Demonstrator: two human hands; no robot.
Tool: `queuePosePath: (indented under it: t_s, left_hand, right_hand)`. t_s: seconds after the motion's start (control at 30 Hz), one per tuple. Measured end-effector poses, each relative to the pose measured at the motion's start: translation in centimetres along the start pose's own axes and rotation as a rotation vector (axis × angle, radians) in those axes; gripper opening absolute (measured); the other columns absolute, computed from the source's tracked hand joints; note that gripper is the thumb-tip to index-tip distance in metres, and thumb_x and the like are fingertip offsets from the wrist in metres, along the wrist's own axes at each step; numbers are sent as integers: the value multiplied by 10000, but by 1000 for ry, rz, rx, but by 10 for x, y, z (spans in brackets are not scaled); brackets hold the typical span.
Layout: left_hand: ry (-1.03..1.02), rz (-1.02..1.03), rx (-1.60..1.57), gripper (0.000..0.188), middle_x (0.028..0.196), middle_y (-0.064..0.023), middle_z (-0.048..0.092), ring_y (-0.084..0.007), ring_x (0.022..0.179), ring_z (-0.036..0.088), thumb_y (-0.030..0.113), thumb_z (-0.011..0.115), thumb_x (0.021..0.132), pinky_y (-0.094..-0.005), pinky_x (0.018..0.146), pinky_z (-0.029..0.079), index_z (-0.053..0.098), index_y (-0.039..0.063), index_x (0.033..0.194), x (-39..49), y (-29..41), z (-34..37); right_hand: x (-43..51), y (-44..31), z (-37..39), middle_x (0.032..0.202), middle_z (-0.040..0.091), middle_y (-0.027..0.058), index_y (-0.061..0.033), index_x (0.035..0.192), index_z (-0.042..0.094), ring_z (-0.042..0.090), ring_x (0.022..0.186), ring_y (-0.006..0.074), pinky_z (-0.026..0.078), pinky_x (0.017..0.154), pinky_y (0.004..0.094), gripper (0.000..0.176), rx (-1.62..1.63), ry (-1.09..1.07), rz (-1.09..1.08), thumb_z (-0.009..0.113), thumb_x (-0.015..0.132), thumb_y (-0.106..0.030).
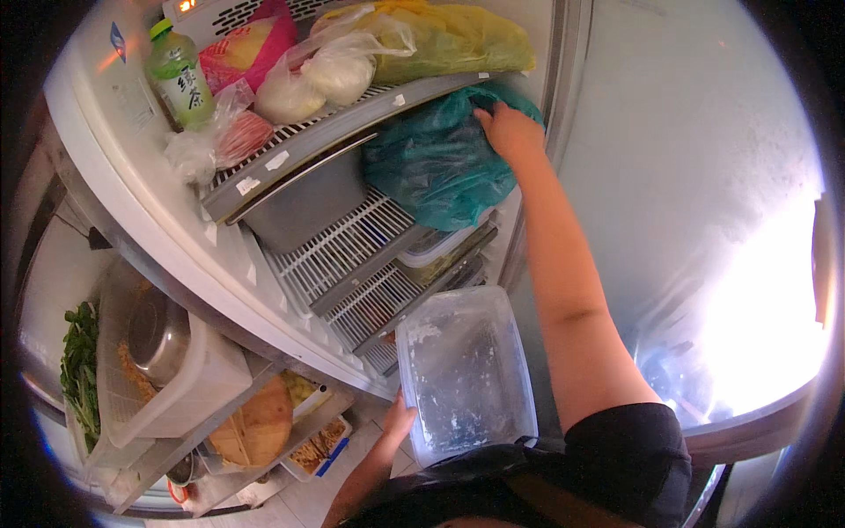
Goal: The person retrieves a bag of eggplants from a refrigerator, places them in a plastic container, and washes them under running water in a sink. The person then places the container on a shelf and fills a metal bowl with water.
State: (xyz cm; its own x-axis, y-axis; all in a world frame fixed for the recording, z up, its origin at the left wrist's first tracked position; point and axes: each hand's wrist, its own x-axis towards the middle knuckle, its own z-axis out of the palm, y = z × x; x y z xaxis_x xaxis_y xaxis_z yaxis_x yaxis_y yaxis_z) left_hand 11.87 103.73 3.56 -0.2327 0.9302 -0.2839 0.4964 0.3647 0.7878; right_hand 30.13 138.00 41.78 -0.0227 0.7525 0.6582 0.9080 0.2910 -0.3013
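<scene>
My right hand (514, 132) reaches into an upright fridge and grasps the top of a teal plastic bag (439, 162). The bag bulges over the front of the second shelf, and what it contains is hidden. Low in front of my body, my left hand (400, 420) grips the left side of a translucent plastic tub (465, 376). White residue speckles the inside of this tub. To the left of the bag, under the top shelf, sits a grey container (307, 198).
Bags, including a yellow bag (449, 43), and a green drink bottle (178, 76) crowd the top shelf (343, 115). A lidded box (442, 247) sits lower. The fridge door (647, 165) stands open at right. At left, a rack holds a plastic basket (218, 376) and round wooden board (254, 426).
</scene>
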Motion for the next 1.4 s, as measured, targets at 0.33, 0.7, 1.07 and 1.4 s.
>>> queuePosePath:
  t_s: [0.33,0.7,1.07,1.4]
  left_hand:
    - [-77,35,-173,479,1043,-227,531,-362,976,511,164,472,688,-408,823,396,402,35,1144,39,33,-18]
    - [67,-9,-68,444,966,-203,561,-326,904,543,110,481,645,-384,783,414,451,-18,1068,44,26,-1]
    - [6,53,-166,384,1002,-257,524,-394,967,491,106,441,686,-431,813,388,452,-16,1050,31,52,-20]
    - [-55,26,-157,432,1009,-225,540,-366,985,505,173,504,688,-402,829,392,441,23,1088,40,32,-18]
  right_hand:
    - [-130,-6,-71,774,587,84,-115,772,597,564,725,302,451,616,403,141,-176,-222,-323,526,781,-237]
    - [1,-4,11,1091,513,218,-53,983,579,528,956,349,434,814,416,506,-51,-377,21,589,703,-475]
    - [-207,-12,-54,835,576,133,-20,1043,480,559,752,193,441,681,314,442,485,275,119,666,683,-196]
    - [-327,14,-26,880,609,129,-42,940,582,573,844,306,455,728,387,386,313,-939,-65,519,788,-391]
